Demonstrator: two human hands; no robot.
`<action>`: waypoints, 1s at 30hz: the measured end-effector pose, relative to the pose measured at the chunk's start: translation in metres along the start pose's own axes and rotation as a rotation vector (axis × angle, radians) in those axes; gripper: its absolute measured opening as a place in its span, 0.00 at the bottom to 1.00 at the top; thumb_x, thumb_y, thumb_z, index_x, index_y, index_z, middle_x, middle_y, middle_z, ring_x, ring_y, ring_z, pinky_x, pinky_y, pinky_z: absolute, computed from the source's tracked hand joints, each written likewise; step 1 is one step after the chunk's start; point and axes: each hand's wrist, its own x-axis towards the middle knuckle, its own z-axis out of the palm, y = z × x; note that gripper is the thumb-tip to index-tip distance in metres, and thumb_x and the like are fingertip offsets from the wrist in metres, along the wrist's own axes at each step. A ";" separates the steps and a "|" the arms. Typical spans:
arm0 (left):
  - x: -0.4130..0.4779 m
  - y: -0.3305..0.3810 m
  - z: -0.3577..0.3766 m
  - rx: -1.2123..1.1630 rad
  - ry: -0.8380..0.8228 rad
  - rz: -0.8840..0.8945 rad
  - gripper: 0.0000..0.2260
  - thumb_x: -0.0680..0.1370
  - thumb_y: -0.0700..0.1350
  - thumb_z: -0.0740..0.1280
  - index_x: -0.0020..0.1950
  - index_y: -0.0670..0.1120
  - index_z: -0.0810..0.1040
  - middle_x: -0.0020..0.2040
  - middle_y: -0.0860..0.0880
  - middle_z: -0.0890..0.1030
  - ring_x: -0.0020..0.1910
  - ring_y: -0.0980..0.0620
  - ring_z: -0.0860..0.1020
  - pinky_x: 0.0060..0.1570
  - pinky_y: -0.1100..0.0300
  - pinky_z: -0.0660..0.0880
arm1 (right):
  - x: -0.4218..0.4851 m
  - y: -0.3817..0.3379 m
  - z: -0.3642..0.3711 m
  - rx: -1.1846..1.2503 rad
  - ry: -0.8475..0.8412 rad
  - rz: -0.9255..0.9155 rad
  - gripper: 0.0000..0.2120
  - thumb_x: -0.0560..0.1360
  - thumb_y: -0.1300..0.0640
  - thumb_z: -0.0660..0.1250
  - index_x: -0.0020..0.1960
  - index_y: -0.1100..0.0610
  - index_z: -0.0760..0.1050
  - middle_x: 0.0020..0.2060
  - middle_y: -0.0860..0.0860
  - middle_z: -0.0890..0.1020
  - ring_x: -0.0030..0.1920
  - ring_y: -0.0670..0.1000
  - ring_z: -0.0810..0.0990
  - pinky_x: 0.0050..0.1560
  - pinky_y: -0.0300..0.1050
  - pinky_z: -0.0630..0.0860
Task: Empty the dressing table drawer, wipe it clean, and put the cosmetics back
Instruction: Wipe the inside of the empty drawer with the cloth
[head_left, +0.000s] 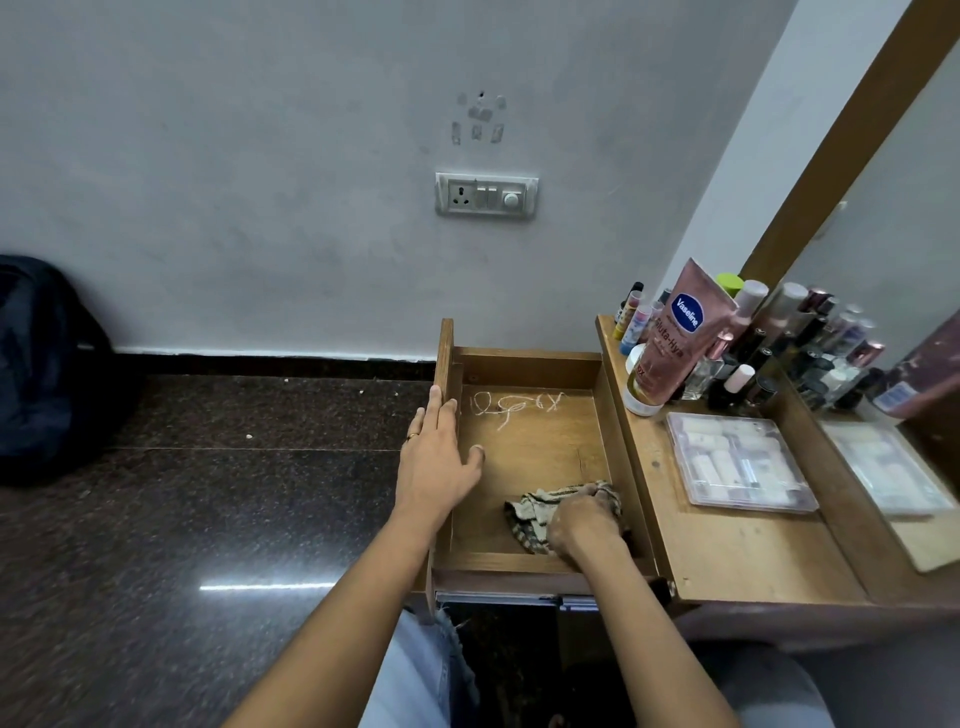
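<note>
Hands at wooden drawer (530, 457): left (436, 467) flat, straight-fingered on its wall; right (582, 519) curled around crumpled striped cloth (535, 512)

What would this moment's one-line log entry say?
phase: wiping | left hand: rests on rim of drawer | right hand: grips cloth on drawer floor | cosmetics: out, on tabletop

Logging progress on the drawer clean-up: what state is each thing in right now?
Drawer: pulled open, no cosmetics inside, white scribbles on its floor.
Striped cloth: crumpled on the drawer floor.
Right hand: gripping the cloth.
Left hand: flat on the drawer's left panel.
Vaseline tube: standing crimped end up, leaning, on the tabletop.
Clear case: closed, lying flat on the tabletop.
</note>
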 end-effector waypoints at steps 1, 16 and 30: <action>0.000 0.000 0.000 0.000 0.000 0.000 0.31 0.78 0.53 0.64 0.77 0.46 0.58 0.80 0.48 0.50 0.77 0.44 0.55 0.73 0.50 0.59 | -0.002 -0.001 -0.002 -0.016 -0.004 -0.009 0.23 0.80 0.60 0.54 0.73 0.67 0.60 0.72 0.63 0.64 0.71 0.59 0.66 0.66 0.50 0.70; 0.001 -0.001 0.002 -0.013 -0.003 -0.004 0.32 0.78 0.54 0.65 0.77 0.46 0.57 0.80 0.49 0.49 0.77 0.44 0.54 0.72 0.49 0.60 | 0.005 -0.003 0.009 -0.073 -0.183 -0.001 0.26 0.82 0.53 0.48 0.70 0.73 0.59 0.67 0.70 0.64 0.62 0.62 0.69 0.64 0.49 0.66; 0.002 -0.003 0.003 -0.029 -0.016 -0.003 0.32 0.78 0.54 0.64 0.78 0.46 0.56 0.80 0.50 0.48 0.77 0.46 0.53 0.73 0.50 0.57 | 0.053 -0.027 -0.025 0.034 0.020 -0.054 0.26 0.83 0.54 0.51 0.74 0.71 0.54 0.68 0.66 0.67 0.60 0.64 0.73 0.69 0.53 0.64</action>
